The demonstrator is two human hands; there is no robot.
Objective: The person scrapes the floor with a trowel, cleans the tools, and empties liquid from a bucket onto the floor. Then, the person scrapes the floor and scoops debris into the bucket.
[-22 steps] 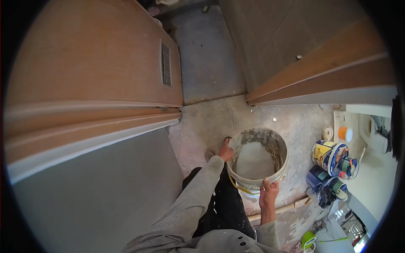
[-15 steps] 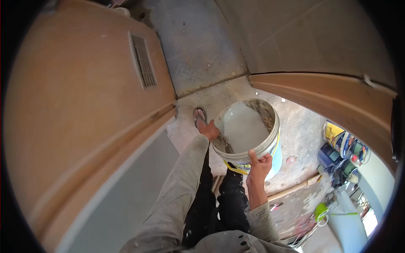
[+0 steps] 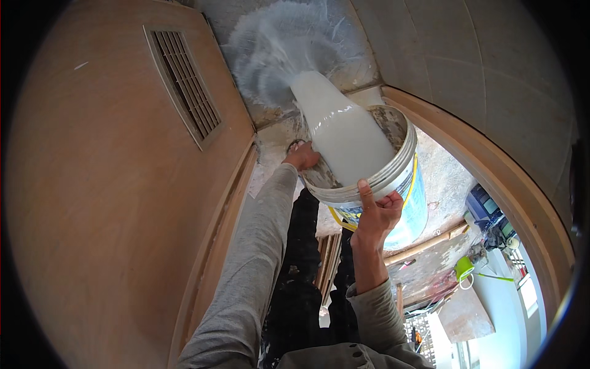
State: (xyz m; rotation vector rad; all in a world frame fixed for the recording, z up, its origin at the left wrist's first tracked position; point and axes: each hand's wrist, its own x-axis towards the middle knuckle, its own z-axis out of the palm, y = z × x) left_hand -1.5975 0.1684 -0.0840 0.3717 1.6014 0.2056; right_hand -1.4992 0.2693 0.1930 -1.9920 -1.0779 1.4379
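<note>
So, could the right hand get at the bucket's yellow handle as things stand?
Probably yes: the yellow handle hangs close beside the right hand with nothing seen between them, though that hand is busy holding the bucket by its rim.

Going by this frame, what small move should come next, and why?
Probably tip the bucket slightly further: the left hand and right hand both hold its rim, and whitish liquid is pouring over the far edge and splashing on the floor, with some inside.
</note>
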